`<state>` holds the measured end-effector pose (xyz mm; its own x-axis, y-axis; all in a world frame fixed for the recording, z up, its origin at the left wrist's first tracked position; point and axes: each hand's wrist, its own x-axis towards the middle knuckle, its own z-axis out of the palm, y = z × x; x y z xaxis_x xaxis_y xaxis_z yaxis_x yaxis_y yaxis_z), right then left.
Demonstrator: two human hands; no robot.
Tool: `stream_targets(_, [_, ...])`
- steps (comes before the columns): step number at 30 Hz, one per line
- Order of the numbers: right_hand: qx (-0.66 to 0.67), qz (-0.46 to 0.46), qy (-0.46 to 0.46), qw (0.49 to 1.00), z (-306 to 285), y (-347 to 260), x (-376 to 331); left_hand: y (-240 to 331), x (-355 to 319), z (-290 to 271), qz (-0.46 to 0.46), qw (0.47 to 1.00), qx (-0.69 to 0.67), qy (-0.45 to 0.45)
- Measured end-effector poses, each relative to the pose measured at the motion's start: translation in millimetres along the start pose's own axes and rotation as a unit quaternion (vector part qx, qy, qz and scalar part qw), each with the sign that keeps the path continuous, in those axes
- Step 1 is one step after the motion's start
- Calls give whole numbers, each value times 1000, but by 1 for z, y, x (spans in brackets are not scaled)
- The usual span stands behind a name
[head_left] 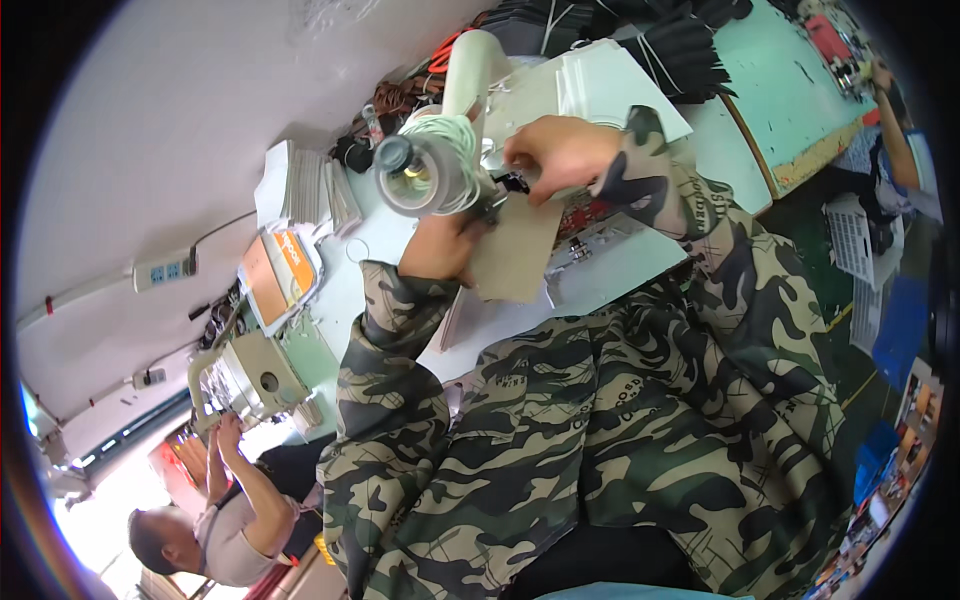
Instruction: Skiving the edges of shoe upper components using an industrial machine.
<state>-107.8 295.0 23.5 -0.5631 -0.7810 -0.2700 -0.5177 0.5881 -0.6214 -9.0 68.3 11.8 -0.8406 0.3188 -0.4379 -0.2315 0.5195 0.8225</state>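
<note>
Two hands at work on one brown card piece [515,262] — nearest, the left hand [440,245], fingers closed on the card's upper left edge, pinning it under the head of the sewing machine [430,170]. Just past it, the right hand [560,150], fingers pinched together on a small dark fitting [512,183] at the card's top, right beside the machine's working end; whether thread or clip, too small to tell. Judged from this: card in place and being fed or fastened, seam or fixing not visibly finished — most of the card's face bare, no stitch line to be made out. Beyond the fingers, on the bench [600,275], a stack of white sheets [615,85] well apart from the card, seemingly waiting. Left of the fingers, more stacked white pieces [300,185] and an orange-and-white tray [280,270]. Farther off, dark fabric bundles [680,50], and another person [215,520] at a second machine [255,375].
</note>
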Motion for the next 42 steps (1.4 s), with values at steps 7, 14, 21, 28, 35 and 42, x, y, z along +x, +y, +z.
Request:
stream_targets(7, [4,20,-58,998,7,0,3,7,-15,5,-128,992,15,1])
stream_targets(14, [392,23,83,916,65,-15,-51,-10,-65,15,-92,972,-206,-70])
stream_targets(21, [465,107,170,862,129,-43,-68,-20,-50,2,-82,995,32,-44])
stream_targets(28, [619,187,103,756,146,-49,-71,-21,-33,-17,-57,970,234,42])
stream_targets(35, [639,176,138,736,125,-42,-96,-10,-12,-9,-9,964,262,34])
stream_targets(42, [96,20,512,853,19,-9,-110,-57,-39,-26,-90,942,308,100])
